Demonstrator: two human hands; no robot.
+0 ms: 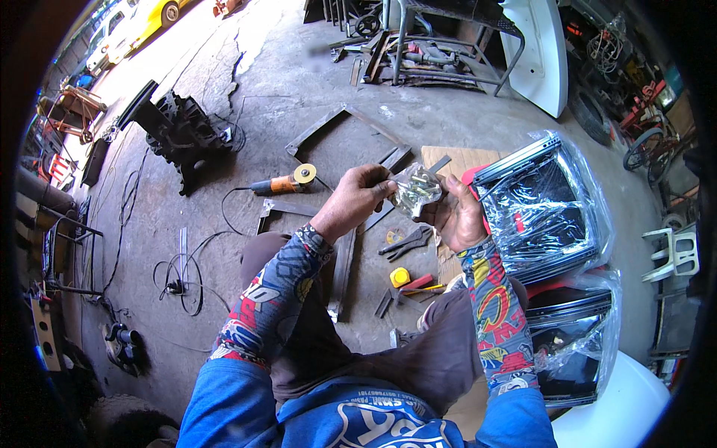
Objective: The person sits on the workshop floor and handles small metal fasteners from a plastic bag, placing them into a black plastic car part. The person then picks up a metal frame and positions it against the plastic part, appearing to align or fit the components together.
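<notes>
A clear plastic bag of brass-coloured bolts or similar hardware [415, 193] is held up between my hands, above my knees. My left hand [352, 200] pinches the bag's left edge between thumb and fingers. Cupped around the other side, palm turned up, my right hand [455, 218] supports it with the thumb along its edge. The exact kind of the small metal pieces is hard to make out through the plastic. Below the hands lie black-handled pliers [407, 244], a yellow tape measure [399, 277] and a red-handled tool [418, 284].
An orange angle grinder [280, 184] with its cord rests left of steel angle pieces [343, 276]. At the right, plastic-wrapped black seats or panels [541, 205] sit beside cardboard [459, 158]. A dark engine block [181, 134] stands farther left. A metal-framed bench [455, 30] is at the back.
</notes>
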